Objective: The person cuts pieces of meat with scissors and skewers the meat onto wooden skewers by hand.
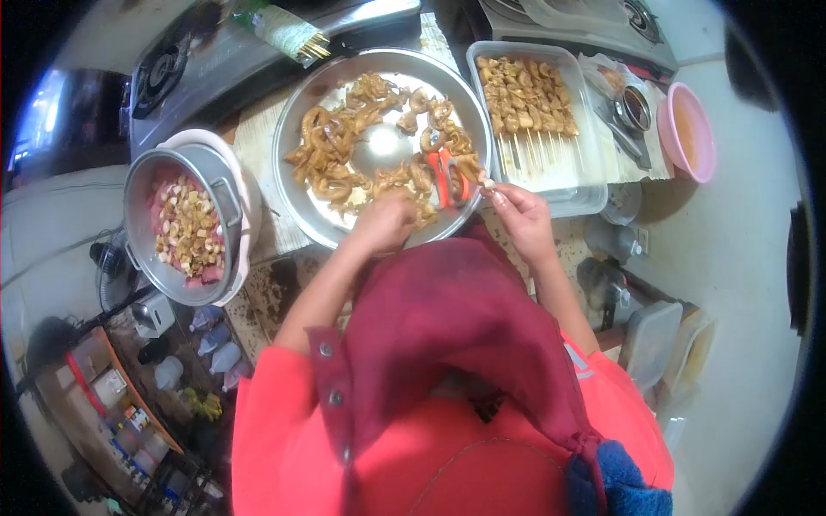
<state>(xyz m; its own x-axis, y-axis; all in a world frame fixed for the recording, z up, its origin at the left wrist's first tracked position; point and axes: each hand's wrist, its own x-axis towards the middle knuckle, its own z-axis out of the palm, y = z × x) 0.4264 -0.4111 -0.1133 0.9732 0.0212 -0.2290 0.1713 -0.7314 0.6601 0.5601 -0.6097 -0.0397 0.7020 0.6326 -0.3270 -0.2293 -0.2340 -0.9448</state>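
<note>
My left hand (385,223) reaches over the near rim of a wide metal basin (288,202), its fingers curled down at the brown marinated meat strips (329,142). What those fingers hold, if anything, is hidden. At the basin's right rim, my right hand (522,220) is closed in a pinch on a small pale piece of meat (486,181); whether a stick runs through it I cannot make out. Scissors with orange-red handles (444,178) lie in the basin on the meat, between my two hands.
Right of the basin, a clear plastic container (564,199) holds rows of skewered meat (527,95). A metal pot (138,185) of chopped pieces stands left. Bundled sticks (292,34) lie behind, near a stove (202,77). A knife (632,148) and pink bowl (704,163) sit far right.
</note>
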